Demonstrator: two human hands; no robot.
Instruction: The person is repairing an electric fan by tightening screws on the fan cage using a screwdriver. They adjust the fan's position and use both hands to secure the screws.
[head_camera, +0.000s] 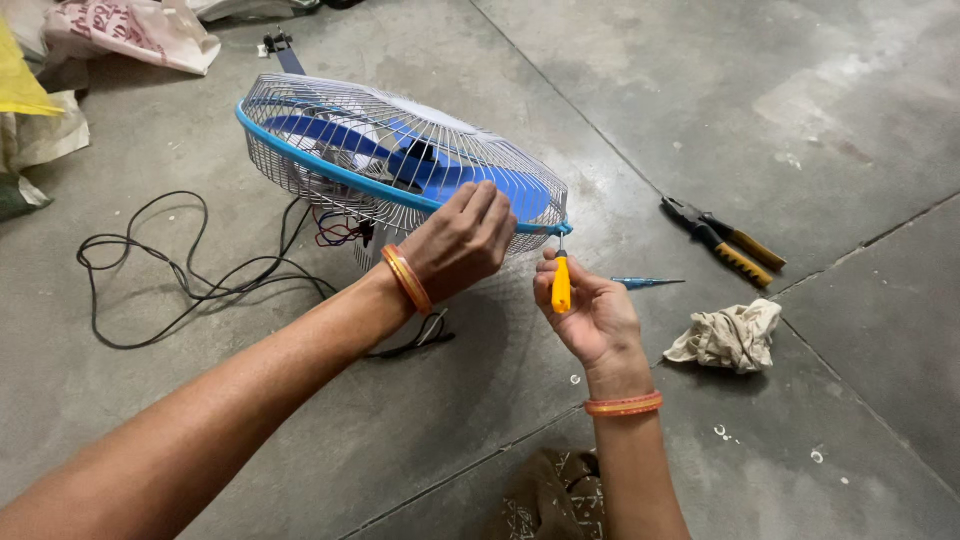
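Upper left corner of the floor — a white sack (135, 30) with reddish print lies crumpled and slack, cut off by the top edge; just left of it a yellow bag (18, 80) shows as a bright wedge at the frame's edge, most of it out of view. Below the yellow one a pale, off-white bag (45, 135) sits rumpled against the left edge, touching or overlapping it — cannot tell which; a dark greenish scrap (15, 195) lies beneath that, too cropped to identify; no signs or screens in view.
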